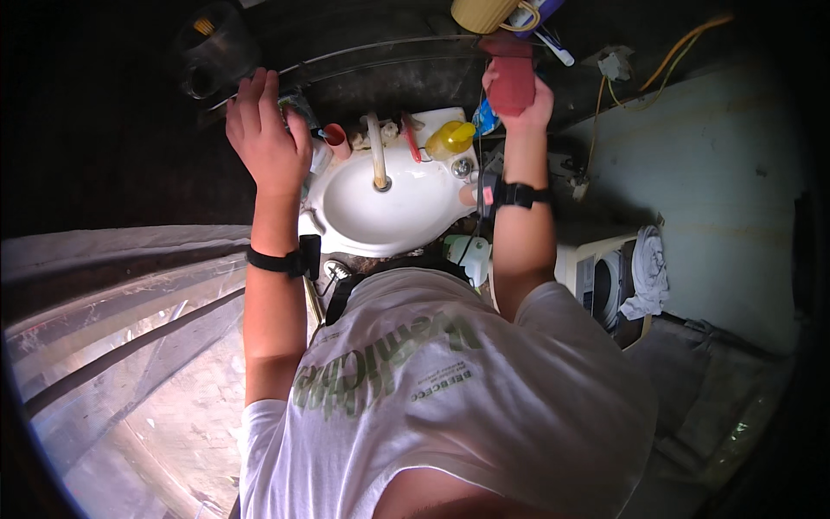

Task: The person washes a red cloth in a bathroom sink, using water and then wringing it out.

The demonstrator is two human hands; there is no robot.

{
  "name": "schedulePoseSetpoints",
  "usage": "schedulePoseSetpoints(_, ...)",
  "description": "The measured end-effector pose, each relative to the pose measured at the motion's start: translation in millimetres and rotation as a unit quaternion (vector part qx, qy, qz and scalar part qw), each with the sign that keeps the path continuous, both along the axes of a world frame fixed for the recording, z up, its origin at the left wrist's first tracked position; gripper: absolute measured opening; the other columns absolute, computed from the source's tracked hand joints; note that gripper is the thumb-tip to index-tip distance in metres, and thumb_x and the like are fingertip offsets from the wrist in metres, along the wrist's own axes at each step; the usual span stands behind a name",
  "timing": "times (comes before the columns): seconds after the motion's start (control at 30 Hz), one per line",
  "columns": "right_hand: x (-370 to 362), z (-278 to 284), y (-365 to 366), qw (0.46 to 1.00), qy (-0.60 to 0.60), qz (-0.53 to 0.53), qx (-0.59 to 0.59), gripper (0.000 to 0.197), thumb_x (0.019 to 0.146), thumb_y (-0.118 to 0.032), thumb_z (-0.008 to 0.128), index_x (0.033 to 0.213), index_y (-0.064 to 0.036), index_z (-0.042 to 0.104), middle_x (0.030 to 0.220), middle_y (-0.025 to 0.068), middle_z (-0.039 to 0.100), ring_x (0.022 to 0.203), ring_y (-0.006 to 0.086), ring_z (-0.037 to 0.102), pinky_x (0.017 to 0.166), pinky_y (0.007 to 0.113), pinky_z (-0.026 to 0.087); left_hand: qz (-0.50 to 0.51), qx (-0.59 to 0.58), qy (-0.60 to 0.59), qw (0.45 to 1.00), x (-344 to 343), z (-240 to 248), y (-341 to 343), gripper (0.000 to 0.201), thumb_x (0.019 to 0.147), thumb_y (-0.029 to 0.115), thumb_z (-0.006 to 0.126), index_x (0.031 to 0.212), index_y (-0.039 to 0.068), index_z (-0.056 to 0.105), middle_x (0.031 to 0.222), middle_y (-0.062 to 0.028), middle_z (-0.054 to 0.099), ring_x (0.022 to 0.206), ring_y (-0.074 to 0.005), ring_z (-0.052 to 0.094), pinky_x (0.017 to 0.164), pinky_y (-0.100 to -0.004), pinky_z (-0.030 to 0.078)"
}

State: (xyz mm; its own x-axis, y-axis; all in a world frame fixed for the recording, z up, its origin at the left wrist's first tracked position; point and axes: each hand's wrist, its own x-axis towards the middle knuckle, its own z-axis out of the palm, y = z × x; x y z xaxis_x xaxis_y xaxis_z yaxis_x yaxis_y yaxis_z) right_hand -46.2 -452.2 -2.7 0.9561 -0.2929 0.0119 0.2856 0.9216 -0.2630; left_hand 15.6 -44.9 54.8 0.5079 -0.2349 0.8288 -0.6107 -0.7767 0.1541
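Observation:
My right hand [538, 102] grips a dark red cloth [513, 85] at the lower edge of a dark, glossy panel [389, 65], right of the sink. The cloth looks pressed flat there, and a dim red patch shows just above it. My left hand [264, 143] is open, fingers stretched forward, at the panel's left part near its thin pale edge strip. Whether its fingertips touch the panel I cannot tell. Between my arms sits a white oval sink [346, 227] with a pale faucet [377, 151] over its bowl.
Along the sink's back rim stand a red cup [336, 140], a red-handled item [411, 140] and a yellow pump bottle [450, 140]. A yellow mug [482, 13] and white-blue tube [555, 48] are up top. Loose wires [670, 73] hang at right, above a front-loading washer [608, 285].

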Motion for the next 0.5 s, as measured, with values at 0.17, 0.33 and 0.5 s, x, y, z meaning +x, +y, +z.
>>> schedulePoseSetpoints(0.17, 23.5, -1.8, 78.9, 0.995, 0.034, 0.087, -0.015, 0.04, 0.105, -0.025, 0.046, 0.127, 0.0048, 0.063, 0.114, 0.0234, 0.071, 0.095, 0.0383, 0.072, 0.084, 0.053, 0.061, -0.015, -0.015, -0.006, 1.0, -1.2, 0.2, -10.6, 0.051, 0.091, 0.015, 0.059, 0.14, 0.006, 0.064, 0.145, -0.0129, 0.063, 0.14, -0.0355, 0.055, 0.12, -0.0544, 0.036)
schedulePoseSetpoints(0.33, 22.0, 25.0, 142.4, 0.986, 0.116, 0.101, -0.058, 0.038, 0.105, -0.019, 0.045, 0.126, 0.0067, 0.062, 0.116, 0.0225, 0.07, 0.09, 0.0377, 0.067, 0.078, 0.05, 0.056, -0.004, -0.017, -0.011, 1.0, -0.5, -1.5, -6.3, 0.051, 0.09, 0.013, 0.058, 0.14, 0.005, 0.064, 0.145, -0.0142, 0.064, 0.139, -0.0365, 0.055, 0.12, -0.0538, 0.036)
schedulePoseSetpoints(0.5, 17.5, 18.4, 115.2, 0.993, -0.038, 0.101, 0.048, 0.042, 0.101, -0.017, 0.043, 0.133, 0.0044, 0.058, 0.117, 0.0228, 0.065, 0.097, 0.0315, 0.062, 0.081, 0.045, 0.052, -0.027, -0.016, 0.001, 1.0, -1.4, 4.6, -5.1, 0.058, 0.083, 0.007, 0.061, 0.141, 0.006, 0.063, 0.146, -0.013, 0.063, 0.139, -0.0356, 0.055, 0.12, -0.0531, 0.037)
